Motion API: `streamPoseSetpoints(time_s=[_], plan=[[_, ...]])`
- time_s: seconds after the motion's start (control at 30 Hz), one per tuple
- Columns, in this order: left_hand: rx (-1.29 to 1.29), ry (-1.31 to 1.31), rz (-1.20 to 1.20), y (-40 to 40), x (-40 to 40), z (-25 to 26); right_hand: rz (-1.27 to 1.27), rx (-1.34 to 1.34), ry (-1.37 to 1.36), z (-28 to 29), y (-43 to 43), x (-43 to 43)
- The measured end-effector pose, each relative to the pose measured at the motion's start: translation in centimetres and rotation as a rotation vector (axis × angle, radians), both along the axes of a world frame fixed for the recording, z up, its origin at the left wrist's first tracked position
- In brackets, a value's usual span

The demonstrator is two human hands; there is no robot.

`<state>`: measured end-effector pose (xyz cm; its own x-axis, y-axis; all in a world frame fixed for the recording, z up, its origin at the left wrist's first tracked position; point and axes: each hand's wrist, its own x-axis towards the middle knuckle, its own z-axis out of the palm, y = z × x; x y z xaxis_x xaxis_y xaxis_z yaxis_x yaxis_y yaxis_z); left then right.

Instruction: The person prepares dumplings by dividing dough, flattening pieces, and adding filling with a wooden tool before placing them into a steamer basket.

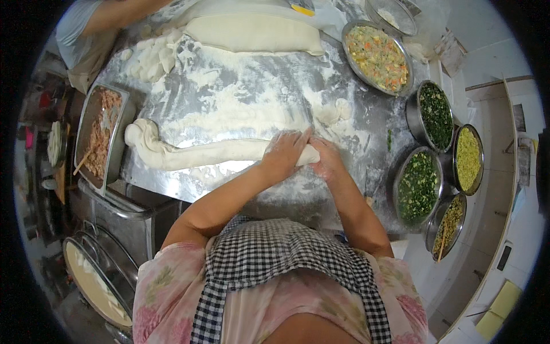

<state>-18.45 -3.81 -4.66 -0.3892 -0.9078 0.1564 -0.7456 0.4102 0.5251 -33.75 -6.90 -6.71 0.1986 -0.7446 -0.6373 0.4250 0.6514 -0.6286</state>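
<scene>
A long rope of white dough (215,155) lies across the floured metal table (262,92), its left end curled into a thick coil. Near the rope's right end, my left hand (284,151) rests over the top of the dough with the fingers pointing away from me. My right hand (327,158) cups the tip of the rope from the right side. The fingertips of both hands almost meet above the dough. Part of the rope is hidden beneath my left hand.
A slab of dough (253,33) and small dough pieces (155,58) lie farther back. Left stands a metal pan of minced filling (102,133). Along the right are bowls of vegetable filling (378,58) and chopped greens (417,187). Another person's arm (116,17) reaches in at upper left.
</scene>
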Motion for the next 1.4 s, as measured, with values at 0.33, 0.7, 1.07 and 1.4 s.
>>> streamPoseSetpoints(time_s=[0.33,0.7,1.07,1.4], plan=[[0.740,0.405,-0.187,-0.8,4.5,3.0,0.327,-1.322,0.966,4.9,0.1,5.9],[-0.009,-0.042,0.031,1.3,4.2,-0.4,0.174,-0.111,0.060,0.3,0.7,4.1],[0.744,0.675,-0.092,0.0,8.9,2.0,0.334,-1.598,1.012,6.6,1.0,10.6],[0.352,0.214,-0.120,1.1,7.1,1.7,0.321,-0.473,0.716,-0.5,-1.6,5.8]])
